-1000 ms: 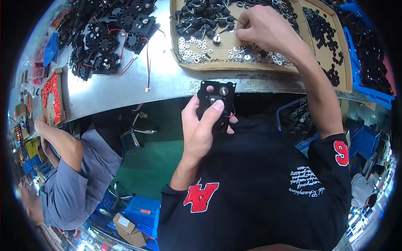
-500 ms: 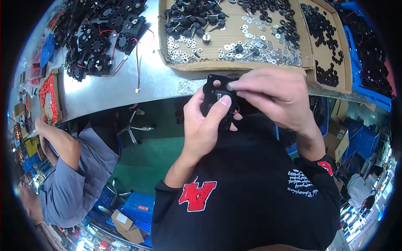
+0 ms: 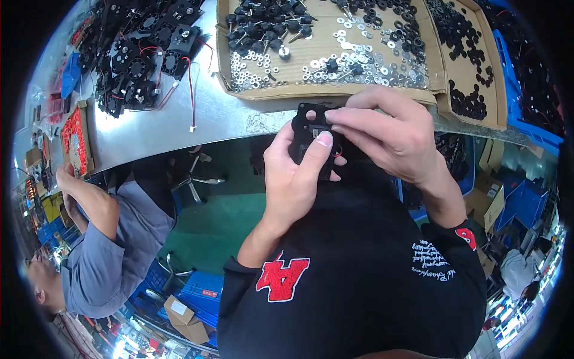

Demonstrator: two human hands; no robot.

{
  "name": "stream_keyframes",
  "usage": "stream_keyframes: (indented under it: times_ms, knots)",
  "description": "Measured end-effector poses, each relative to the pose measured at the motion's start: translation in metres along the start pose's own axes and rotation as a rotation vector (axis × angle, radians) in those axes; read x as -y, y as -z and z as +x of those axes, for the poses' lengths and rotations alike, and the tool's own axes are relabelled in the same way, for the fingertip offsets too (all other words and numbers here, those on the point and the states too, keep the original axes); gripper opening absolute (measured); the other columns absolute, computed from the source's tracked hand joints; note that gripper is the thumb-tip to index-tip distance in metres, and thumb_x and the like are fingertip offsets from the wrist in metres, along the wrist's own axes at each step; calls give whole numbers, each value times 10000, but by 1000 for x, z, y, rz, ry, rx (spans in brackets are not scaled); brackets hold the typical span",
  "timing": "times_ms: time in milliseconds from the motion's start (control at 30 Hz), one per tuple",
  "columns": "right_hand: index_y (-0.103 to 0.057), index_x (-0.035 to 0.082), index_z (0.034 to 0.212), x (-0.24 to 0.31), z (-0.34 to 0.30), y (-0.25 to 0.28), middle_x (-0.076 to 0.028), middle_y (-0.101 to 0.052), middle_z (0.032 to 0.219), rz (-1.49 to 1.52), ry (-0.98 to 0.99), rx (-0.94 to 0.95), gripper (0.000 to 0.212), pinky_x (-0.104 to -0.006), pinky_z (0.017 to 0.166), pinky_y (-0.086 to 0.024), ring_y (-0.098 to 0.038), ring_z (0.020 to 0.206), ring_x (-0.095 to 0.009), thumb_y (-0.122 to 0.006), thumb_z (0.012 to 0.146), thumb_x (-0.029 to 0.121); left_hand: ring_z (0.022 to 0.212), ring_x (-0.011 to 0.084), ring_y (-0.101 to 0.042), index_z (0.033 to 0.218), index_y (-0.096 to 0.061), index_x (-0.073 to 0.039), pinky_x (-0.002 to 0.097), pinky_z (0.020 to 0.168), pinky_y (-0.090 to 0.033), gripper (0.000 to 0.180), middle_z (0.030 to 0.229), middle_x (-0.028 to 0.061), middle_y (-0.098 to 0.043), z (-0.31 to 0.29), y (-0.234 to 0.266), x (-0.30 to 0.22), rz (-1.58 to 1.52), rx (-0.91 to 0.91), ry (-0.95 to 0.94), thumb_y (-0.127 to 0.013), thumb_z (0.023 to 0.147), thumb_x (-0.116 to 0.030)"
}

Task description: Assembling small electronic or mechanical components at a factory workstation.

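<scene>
Both hands meet just off the near edge of the metal bench, in front of the person's black shirt. The left hand is wrapped around a small black fan frame, its thumb pressed across the face of the part and its fingers curled behind it. The right hand comes in from the right and lies over the same frame, fingertips pinched together at the upper right of the part; whether something small sits between those fingertips cannot be told. The frame is held in the air, clear of the bench top, just below a shallow cardboard tray that sits along the near edge. In that tray lie scattered silver washers and black-headed screws toward its far side. A second cardboard tray stands touching it on the right and holds small black rings. Toward the far left corner of the bench lies a heap of black fans with red wires. At the left end of the bench a second person in a grey shirt sits with a hand raised to a red part on cardboard.
</scene>
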State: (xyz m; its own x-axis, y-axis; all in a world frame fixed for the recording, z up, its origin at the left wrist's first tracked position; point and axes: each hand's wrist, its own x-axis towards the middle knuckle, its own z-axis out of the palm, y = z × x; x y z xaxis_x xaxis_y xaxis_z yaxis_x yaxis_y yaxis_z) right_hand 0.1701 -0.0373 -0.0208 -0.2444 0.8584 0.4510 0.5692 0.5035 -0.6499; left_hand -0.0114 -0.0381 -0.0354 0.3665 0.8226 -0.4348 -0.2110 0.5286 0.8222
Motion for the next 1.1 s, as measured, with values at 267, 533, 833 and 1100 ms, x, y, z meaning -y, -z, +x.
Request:
stream_keyframes:
  times_ms: [267,533,833,1100]
  knots:
    - [-697,32,983,4,-4,4,-81,-656,851,-239,107,12,294,-317,604,-525,-647,713,-225,-746,695,7,705,105,-631,1175,-544,50,226,554,-519,338,895,80,-638,-1,-7,1,204,-82,-159,-632,929,-166]
    - [-671,-12,996,8,-1,6,-117,-643,912,-356,189,107,308,-325,641,-540,-649,764,-252,-665,692,37,680,97,-632,1142,-559,64,228,547,-519,330,844,78,-653,3,-4,-4,293,-74,-131,-646,916,-160]
    - [-678,39,967,-3,3,14,-85,-643,878,-176,118,141,278,-322,624,-530,-647,752,-240,-732,695,14,650,95,-631,1112,-562,81,227,542,-517,333,807,80,-658,7,-3,-11,251,-9,-27,-650,914,-172]
    - [-668,28,945,-10,-2,6,-88,-644,832,-297,113,63,250,-316,605,-526,-646,714,-242,-759,712,19,640,96,-628,1106,-575,68,236,558,-514,295,794,71,-663,13,-6,-3,359,-85,-105,-653,904,-131]
